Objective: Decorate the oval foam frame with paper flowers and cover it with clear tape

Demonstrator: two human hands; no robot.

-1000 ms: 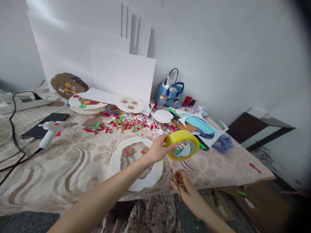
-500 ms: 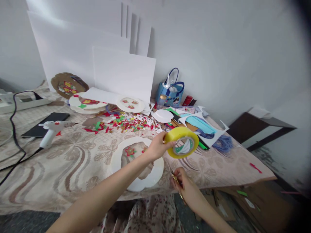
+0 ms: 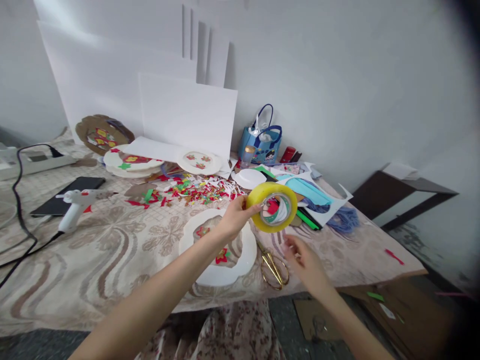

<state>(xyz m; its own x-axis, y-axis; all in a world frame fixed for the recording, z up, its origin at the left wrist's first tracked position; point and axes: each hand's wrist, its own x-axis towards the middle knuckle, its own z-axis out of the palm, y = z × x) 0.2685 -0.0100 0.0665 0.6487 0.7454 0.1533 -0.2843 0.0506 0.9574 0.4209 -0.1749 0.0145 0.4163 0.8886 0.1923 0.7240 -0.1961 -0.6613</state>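
Raised over the table, a yellow tape roll [image 3: 255, 212] is gripped at its left rim by my left hand [image 3: 237, 216]. My right hand [image 3: 303, 257] hovers just below and right of the roll, fingers curled but apart, nothing visible in them. Gold-handled scissors [image 3: 273, 270] lie on the cloth left of my right hand. Beneath my left forearm is a white scalloped frame [image 3: 245, 255] with a clear middle that bears red flowers; the forearm hides part of it.
Paper scraps [image 3: 202, 190] lie heaped behind the frame. A glue gun [image 3: 77, 205] and black tablet [image 3: 56, 200] are at the left. White boards [image 3: 187, 115] lean on the wall beside a blue bag [image 3: 262, 147]. Blue yarn [image 3: 343, 220] sits at the right.
My right hand has let go of the scissors, which now lie on the cloth, and has moved up and right. The tape roll has shifted slightly left and up. The white frame has turned or shifted.
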